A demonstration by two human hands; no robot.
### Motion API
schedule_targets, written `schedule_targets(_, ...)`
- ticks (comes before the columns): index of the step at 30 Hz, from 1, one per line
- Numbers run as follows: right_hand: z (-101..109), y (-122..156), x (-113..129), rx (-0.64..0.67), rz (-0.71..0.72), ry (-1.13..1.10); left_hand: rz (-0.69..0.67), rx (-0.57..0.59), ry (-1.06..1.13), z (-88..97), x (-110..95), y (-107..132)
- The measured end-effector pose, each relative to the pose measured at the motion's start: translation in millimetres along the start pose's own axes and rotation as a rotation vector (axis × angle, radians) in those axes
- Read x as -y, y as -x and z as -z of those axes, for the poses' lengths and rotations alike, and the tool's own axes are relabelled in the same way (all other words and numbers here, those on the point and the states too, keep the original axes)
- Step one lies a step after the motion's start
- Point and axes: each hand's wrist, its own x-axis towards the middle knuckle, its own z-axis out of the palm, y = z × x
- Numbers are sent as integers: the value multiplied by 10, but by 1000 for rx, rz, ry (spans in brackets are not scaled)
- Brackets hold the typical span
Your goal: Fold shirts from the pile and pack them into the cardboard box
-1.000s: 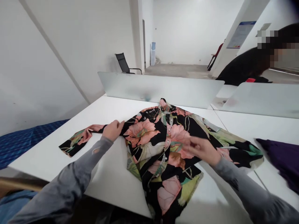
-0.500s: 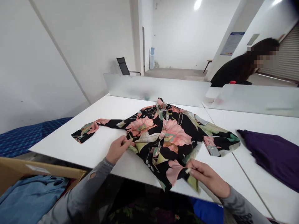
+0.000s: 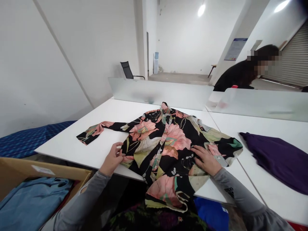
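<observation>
A black shirt [image 3: 176, 136] with large pink flowers and green leaves lies front up on the white table, collar at the far side. Its left-hand sleeve stretches out sideways; the other bends back on itself. The lower hem hangs over the near table edge. My left hand [image 3: 112, 159] is at the shirt's left side edge, thumb and fingers closed on the cloth there. Spread over the right side of the shirt, near the bent sleeve's cuff, my right hand [image 3: 206, 159] rests with its fingers apart.
A dark purple garment [image 3: 276, 158] lies on the table at right. A cardboard box [image 3: 72, 171] at lower left holds a blue garment [image 3: 36, 197]. Frosted dividers [image 3: 163, 93] line the table's far edge. Behind them, a person [image 3: 237, 72] in black bends over.
My right hand let go of the lower side edge and moved up onto the shirt. The hem dropped over the table edge and spread. My left hand shifted slightly left and down.
</observation>
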Motion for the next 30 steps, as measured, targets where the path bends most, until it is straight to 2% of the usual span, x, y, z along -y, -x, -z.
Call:
schedule_targets(3,-53,-46,-448,-5,-41,145,-12,4,-28,107,-43,25)
schedule_targets(6,53,-140,-866,-33,-132,236,-63,-94,85,203,-156,1)
schedule_targets(9,166,-212,-1002,-52,-205,268,-54,-167,207,214,-197,40)
schedule_targets(11,193,-199,-854,-80,-179,228,5,-155,206,178,-115,145)
schedule_targets(13,187,-133,-555,-87,-67,119,18,-109,146,149,27,295)
schedule_targets(16,182,23,12,-73,79,-53,-84,6,-104,178,173,532)
schedule_targets(17,190,75,204,-88,84,-90,-142,-3,-246,196,169,601)
schedule_targets(19,208,165,574,-119,57,-145,-290,-127,-547,197,78,710)
schedule_targets(21,194,230,916,-68,19,-180,-442,-212,-752,90,-65,777)
schedule_targets(22,167,250,1070,-13,-4,-177,-499,-182,-817,-13,-128,794)
schedule_targets(23,127,261,1208,46,-30,-155,-543,-102,-871,-146,-175,800)
schedule_targets(25,27,257,1418,124,-81,-76,-615,122,-972,-459,-204,775)
schedule_targets(28,-81,208,1537,131,-110,-52,-691,372,-1113,-875,-145,667)
schedule_targets(30,-78,182,1519,99,-133,-180,-688,451,-1130,-1017,-125,591)
